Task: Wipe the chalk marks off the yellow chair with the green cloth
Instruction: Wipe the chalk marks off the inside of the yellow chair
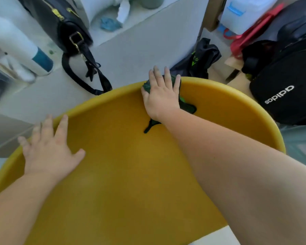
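Observation:
The yellow chair point(124, 170) fills the lower middle of the view, its curved rim running from lower left to upper right. My right hand point(161, 93) lies flat with straight fingers on the green cloth point(187, 105), pressing it against the chair near the top of the rim. Most of the cloth is hidden under that hand; dark green corners stick out to the right and below the wrist. My left hand point(48, 147) rests flat on the chair's left rim, fingers spread. No chalk marks are visible on the bare yellow surface.
A black handbag with a strap point(72, 41) lies on the floor beyond the rim at upper left. A black Adidas backpack point(283, 96) sits to the right. A dark bag with green print point(200, 59) lies just behind the chair. A white and teal object point(34, 57) is at left.

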### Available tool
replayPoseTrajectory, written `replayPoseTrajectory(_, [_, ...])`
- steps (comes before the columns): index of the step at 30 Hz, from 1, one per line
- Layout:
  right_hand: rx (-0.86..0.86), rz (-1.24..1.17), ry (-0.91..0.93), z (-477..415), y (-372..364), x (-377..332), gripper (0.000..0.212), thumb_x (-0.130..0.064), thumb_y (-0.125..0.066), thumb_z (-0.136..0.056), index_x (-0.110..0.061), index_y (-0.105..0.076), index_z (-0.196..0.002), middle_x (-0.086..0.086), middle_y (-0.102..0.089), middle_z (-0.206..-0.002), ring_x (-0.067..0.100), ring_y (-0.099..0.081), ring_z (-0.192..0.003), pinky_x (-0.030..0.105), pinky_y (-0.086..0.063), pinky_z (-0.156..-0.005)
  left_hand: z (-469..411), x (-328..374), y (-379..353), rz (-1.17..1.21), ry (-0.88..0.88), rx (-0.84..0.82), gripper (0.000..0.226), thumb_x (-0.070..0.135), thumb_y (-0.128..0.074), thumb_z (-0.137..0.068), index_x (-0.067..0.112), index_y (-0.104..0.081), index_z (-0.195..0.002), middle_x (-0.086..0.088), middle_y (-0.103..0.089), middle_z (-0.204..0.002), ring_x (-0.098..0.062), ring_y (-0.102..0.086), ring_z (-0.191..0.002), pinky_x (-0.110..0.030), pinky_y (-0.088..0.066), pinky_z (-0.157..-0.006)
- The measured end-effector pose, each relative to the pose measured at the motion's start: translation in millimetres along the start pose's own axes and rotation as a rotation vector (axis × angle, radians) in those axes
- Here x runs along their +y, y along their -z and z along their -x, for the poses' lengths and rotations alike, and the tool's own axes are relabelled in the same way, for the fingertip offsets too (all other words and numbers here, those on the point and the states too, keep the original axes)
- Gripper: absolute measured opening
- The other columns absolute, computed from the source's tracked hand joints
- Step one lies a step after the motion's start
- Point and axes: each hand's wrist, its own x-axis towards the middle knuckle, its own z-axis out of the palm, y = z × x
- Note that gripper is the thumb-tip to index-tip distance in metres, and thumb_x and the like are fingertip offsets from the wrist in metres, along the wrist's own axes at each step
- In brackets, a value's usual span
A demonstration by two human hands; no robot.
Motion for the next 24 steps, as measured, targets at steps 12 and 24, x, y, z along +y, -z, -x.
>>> replayPoseTrajectory(12, [-0.482,-0.629,0.338,120.7,-65.2,-206.1,0.039,-0.034,-0.033,-0.111,-0.015,-0.052,-0.140,0.011,-0.065,-0.131,0.024,-0.041,-0.135,0.046,-0.020,-0.124,49.9,-142.5,-55.4,0.208,0.215,-0.126,0.113,0.055,-0.071,-0.079,0.020,0.001,-0.159,-0.018,-0.035,-0.149,-0.042,-0.036,-0.134,-0.054,-0.043,-0.100])
replayPoseTrajectory(24, [-0.280,-0.848,-0.378,164.1,-63.3,-240.1,0.046,-0.026,-0.042,-0.100,-0.030,-0.045,-0.146,-0.006,-0.061,-0.105,0.016,-0.060,-0.077,0.040,-0.056,-0.073,113.8,-191.1,-70.7,0.461,0.171,-0.195,0.085,0.035,-0.059,-0.090,0.028,-0.010,-0.159,-0.019,-0.040,-0.138,-0.038,-0.042,-0.125,-0.046,-0.044,-0.096])
